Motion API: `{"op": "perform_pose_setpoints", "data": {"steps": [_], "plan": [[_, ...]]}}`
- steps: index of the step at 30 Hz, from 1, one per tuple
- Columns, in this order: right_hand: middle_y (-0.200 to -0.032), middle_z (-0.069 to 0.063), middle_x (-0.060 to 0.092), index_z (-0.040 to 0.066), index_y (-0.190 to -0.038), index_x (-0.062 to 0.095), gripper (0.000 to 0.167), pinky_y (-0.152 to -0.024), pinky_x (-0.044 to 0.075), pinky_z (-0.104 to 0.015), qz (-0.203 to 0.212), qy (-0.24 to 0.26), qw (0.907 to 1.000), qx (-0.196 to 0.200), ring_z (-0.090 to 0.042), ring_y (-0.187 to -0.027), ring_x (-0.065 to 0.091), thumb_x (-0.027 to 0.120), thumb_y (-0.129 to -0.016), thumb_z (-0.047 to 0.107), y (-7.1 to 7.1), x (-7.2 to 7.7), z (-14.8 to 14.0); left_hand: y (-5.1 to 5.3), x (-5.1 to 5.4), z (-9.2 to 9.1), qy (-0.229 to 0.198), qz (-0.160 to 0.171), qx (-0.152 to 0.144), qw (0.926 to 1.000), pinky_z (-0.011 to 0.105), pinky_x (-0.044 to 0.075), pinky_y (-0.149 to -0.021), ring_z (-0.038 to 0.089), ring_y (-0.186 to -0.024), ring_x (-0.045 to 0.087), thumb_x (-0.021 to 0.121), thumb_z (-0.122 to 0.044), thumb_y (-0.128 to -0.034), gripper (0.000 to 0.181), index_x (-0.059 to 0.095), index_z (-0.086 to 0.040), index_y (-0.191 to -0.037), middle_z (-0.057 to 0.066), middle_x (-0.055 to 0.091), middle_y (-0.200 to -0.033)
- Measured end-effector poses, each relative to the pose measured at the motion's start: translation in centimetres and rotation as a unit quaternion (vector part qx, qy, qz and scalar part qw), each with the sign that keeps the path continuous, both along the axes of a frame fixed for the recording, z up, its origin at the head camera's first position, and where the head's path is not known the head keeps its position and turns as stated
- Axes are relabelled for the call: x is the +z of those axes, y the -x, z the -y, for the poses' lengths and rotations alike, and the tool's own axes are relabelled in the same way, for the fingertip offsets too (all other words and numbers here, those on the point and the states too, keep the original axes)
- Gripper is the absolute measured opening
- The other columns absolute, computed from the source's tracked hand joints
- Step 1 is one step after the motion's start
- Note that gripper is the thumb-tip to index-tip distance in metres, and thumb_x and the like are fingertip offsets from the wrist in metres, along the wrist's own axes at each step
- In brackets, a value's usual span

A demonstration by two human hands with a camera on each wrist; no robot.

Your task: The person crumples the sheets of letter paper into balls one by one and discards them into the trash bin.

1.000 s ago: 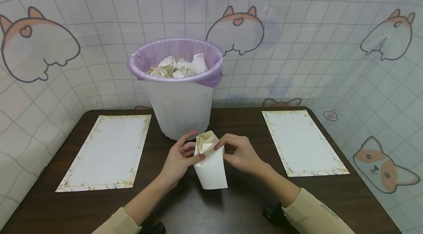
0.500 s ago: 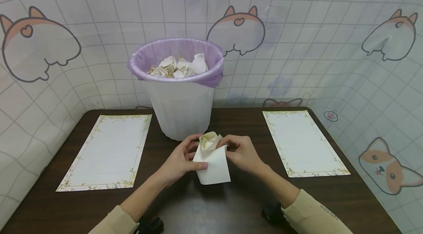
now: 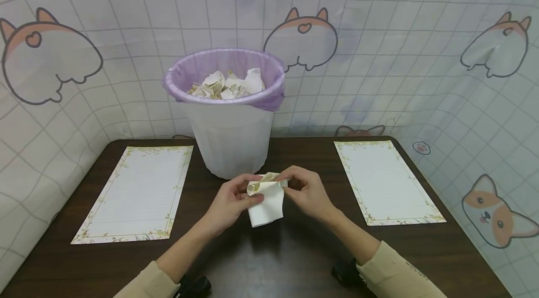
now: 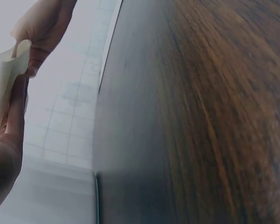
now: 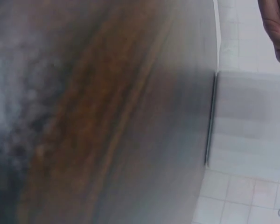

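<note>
Between both hands, just above the table, is a partly folded and crumpled sheet of white paper (image 3: 267, 205) with a yellowish printed border showing at its curled top. My left hand (image 3: 229, 199) pinches its left side, the thumb in front and the fingers behind. The right hand (image 3: 306, 191) pinches the paper's upper right corner between thumb and fingers. In the left wrist view the paper (image 4: 11, 72) appears as a curled fold held between the two hands. Only part of a hand (image 5: 276, 30) shows at the right wrist view's edge.
Behind the hands stands a white bin (image 3: 233, 139) with a purple liner (image 3: 181, 94), holding several crumpled papers (image 3: 229, 86). Flat bordered sheets lie on the dark wooden table (image 3: 311, 260): one sheet (image 3: 136, 192) at left, another sheet (image 3: 387, 183) at right. A patterned curtain (image 3: 379, 45) surrounds the table.
The paper has been folded and crumpled smaller; its top has curled over toward the left, and its lower edge has risen. Both hands keep hold of it and shift slightly. Bin and flat sheets are unmoved.
</note>
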State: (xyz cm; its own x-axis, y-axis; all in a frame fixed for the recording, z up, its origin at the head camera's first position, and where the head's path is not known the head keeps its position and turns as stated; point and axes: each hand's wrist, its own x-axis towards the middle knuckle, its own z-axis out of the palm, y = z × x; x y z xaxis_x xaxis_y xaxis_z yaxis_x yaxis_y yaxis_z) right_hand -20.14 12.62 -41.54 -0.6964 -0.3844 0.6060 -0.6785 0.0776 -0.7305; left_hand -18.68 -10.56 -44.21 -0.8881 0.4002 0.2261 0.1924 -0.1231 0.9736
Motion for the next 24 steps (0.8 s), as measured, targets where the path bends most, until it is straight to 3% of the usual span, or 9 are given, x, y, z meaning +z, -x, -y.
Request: {"op": "perform_pose_setpoints", "data": {"steps": [4,7,10,13,16,19,24], "plan": [[-0.123,-0.027,0.056,-0.004,-0.096,0.072,0.024,-0.067,0.061,-0.04,-0.007,0.002,1.0,0.001,-0.018,-0.088,0.065,0.071,-0.082,-0.023,0.9,-1.1,0.0,0.0,-0.1,-0.1,0.01,-0.014,0.032,0.9993,0.032,0.06,-0.073,0.022,-0.087,0.072,0.072,0.005,-0.0926,0.034,0.063,0.009,-0.126,0.023,0.07,-0.113],[-0.134,-0.025,0.052,0.0,-0.106,0.072,0.027,-0.073,0.061,-0.041,0.009,-0.013,0.9994,0.03,-0.02,-0.099,0.064,0.071,-0.086,-0.018,1.8,-1.9,-0.4,0.0,0.1,0.1,0.038,-0.044,0.066,0.9961,0.029,0.059,-0.069,0.019,-0.081,0.071,0.072,0.003,-0.0933,0.027,0.068,0.008,-0.119,0.019,0.073,-0.105],[-0.137,-0.025,0.051,-0.003,-0.121,0.065,0.028,-0.078,0.06,-0.047,0.047,-0.001,0.994,0.098,-0.025,-0.11,0.061,0.065,-0.095,-0.012,2.1,-2.0,-1.0,0.0,0.3,0.4,0.081,-0.087,0.113,0.9865,0.026,0.055,-0.062,0.016,-0.071,0.067,0.073,0.001,-0.0934,0.019,0.074,0.003,-0.112,0.012,0.075,-0.09],[-0.139,-0.026,0.05,-0.007,-0.133,0.055,0.028,-0.078,0.058,-0.054,0.117,0.034,0.9811,0.151,-0.028,-0.112,0.061,0.053,-0.106,0.003,2.2,-1.7,-1.3,-0.1,0.4,0.7,0.121,-0.139,0.146,0.9719,0.025,0.05,-0.055,0.013,-0.061,0.06,0.075,0.001,-0.092,0.015,0.078,-0.003,-0.107,0.005,0.073,-0.078],[-0.138,-0.025,0.051,-0.008,-0.139,0.049,0.038,-0.079,0.058,-0.055,0.205,0.062,0.9614,0.173,-0.03,-0.107,0.063,0.045,-0.112,0.018,2.3,-1.4,-1.2,0.0,0.3,1.0,0.136,-0.197,0.152,0.959,0.025,0.049,-0.053,0.011,-0.06,0.057,0.075,0.004,-0.0907,0.018,0.079,-0.005,-0.106,0.007,0.076,-0.085],[-0.136,-0.022,0.052,-0.006,-0.142,0.049,0.039,-0.083,0.058,-0.052,0.273,0.057,0.9435,0.179,-0.03,-0.107,0.064,0.047,-0.112,0.019,2.4,-1.3,-1.1,0.2,0.2,1.2,0.135,-0.251,0.14,0.9481,0.024,0.047,-0.051,0.007,-0.057,0.052,0.073,0.008,-0.0904,0.022,0.08,-0.005,-0.108,0.007,0.077,-0.092],[-0.131,-0.021,0.058,0.0,-0.149,0.042,0.046,-0.09,0.056,-0.053,0.319,0.056,0.9276,0.186,-0.03,-0.107,0.066,0.056,-0.106,0.005,2.5,-1.5,-1.1,0.4,0.1,1.4,0.127,-0.321,0.126,0.9302,0.019,0.041,-0.05,0.004,-0.053,0.042,0.071,0.015,-0.0878,0.03,0.08,-0.004,-0.109,0.008,0.077,-0.09]]}}
